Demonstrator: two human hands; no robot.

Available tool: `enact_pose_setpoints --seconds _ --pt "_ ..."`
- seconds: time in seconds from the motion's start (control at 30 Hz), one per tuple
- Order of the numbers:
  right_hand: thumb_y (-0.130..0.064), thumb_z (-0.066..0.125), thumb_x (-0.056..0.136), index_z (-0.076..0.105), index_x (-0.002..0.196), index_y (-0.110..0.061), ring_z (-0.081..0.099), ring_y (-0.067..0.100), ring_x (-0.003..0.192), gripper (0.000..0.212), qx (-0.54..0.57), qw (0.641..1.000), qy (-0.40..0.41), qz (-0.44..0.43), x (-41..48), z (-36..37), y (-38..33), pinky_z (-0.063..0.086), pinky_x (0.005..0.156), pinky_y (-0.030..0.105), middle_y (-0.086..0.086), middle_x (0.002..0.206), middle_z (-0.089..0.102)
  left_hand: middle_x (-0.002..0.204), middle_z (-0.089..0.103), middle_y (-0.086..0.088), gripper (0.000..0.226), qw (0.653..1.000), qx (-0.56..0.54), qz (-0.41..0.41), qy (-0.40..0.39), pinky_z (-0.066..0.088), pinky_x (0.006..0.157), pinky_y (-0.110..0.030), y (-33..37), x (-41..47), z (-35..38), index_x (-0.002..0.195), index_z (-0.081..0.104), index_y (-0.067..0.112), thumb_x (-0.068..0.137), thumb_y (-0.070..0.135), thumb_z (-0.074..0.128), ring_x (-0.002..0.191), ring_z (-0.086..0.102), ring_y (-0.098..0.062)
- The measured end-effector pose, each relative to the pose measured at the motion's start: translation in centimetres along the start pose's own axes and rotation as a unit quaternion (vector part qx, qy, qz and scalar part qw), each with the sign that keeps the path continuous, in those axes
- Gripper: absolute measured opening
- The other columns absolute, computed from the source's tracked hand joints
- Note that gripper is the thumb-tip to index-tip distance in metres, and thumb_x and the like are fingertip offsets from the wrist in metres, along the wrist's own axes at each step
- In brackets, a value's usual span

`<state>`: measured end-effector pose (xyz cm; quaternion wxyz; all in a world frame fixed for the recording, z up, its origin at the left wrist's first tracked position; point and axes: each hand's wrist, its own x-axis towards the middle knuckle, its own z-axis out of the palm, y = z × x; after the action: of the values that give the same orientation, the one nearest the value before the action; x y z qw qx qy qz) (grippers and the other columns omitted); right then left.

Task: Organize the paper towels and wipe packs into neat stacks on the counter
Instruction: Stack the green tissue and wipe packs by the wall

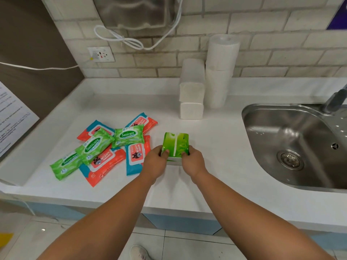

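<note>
Here, the left hand (156,163) and right hand (191,160) are each pinching a near corner of a green wipe pack (176,142), which is sitting seam-up on the white counter (216,166). Just left, more wipe packs (105,149) are lying in an overlapping pile. Behind, folded paper towels (191,91) and stacked rolls (218,72) are standing beside each other against the wall.

Steel sink (272,128) at right, drain (290,160) in its base, tap (336,98) over the far corner. Socket (101,54) on brick wall (281,59), white cable (120,37) looped above it. Printed sheet (13,113) at far left. Shoe (139,253) on tiled floor (187,248).
</note>
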<state>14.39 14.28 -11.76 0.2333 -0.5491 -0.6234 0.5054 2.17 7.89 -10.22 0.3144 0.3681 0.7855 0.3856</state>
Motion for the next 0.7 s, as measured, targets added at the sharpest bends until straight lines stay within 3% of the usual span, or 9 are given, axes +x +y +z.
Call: enact_pose_setpoints --seconds 0.27,0.37,0.47,0.6,0.7 --pt "-0.008 0.045 0.098 0.064 0.122 -0.012 0.065 0.031 0.102 0.031 0.008 1.000 0.020 -0.023 1.6 0.6 -1.6 0.053 0.093 0.043 0.012 0.113 0.071 0.112 0.073 -0.001 0.029 0.999 -0.028 0.041 0.017 0.051 0.085 -0.030 -0.2 1.7 -0.5 0.129 0.067 0.019 0.105 0.025 0.052 0.103 0.066 -0.021" --pt "-0.008 0.045 0.097 0.064 0.121 -0.013 0.065 0.030 0.103 0.031 0.020 0.998 0.037 -0.039 3.1 1.1 -3.5 0.053 0.094 0.043 0.010 0.113 0.071 0.108 0.073 0.001 0.027 0.996 -0.029 0.078 0.025 0.046 0.074 -0.017 0.6 3.5 -1.7 0.128 0.066 0.020 0.105 0.023 0.052 0.098 0.066 -0.018" --pt "-0.007 0.041 0.096 0.066 0.124 -0.016 0.065 0.027 0.105 0.039 0.048 0.997 0.044 -0.047 5.0 2.1 -5.7 0.052 0.098 0.043 0.007 0.114 0.072 0.107 0.070 0.006 0.027 0.993 -0.029 0.111 0.032 0.040 0.071 -0.010 1.6 5.9 -3.3 0.127 0.067 0.022 0.104 0.021 0.054 0.096 0.063 -0.013" --pt "-0.008 0.038 0.094 0.068 0.121 -0.016 0.066 0.029 0.103 0.042 0.051 0.996 0.057 -0.052 8.3 3.9 -8.2 0.053 0.097 0.045 0.010 0.113 0.073 0.105 0.073 0.000 0.026 0.993 -0.028 0.116 0.020 0.045 0.073 -0.020 1.7 10.2 -5.4 0.125 0.069 0.021 0.103 0.023 0.055 0.097 0.066 -0.018" --pt "-0.005 0.039 0.093 0.069 0.116 -0.010 0.066 0.032 0.098 0.038 0.042 0.996 0.071 -0.041 11.0 5.0 -9.6 0.055 0.091 0.043 0.014 0.108 0.073 0.096 0.070 0.004 0.026 0.993 -0.020 0.113 0.002 0.043 0.069 -0.016 2.0 13.5 -6.7 0.124 0.069 0.022 0.103 0.023 0.055 0.088 0.063 -0.012"
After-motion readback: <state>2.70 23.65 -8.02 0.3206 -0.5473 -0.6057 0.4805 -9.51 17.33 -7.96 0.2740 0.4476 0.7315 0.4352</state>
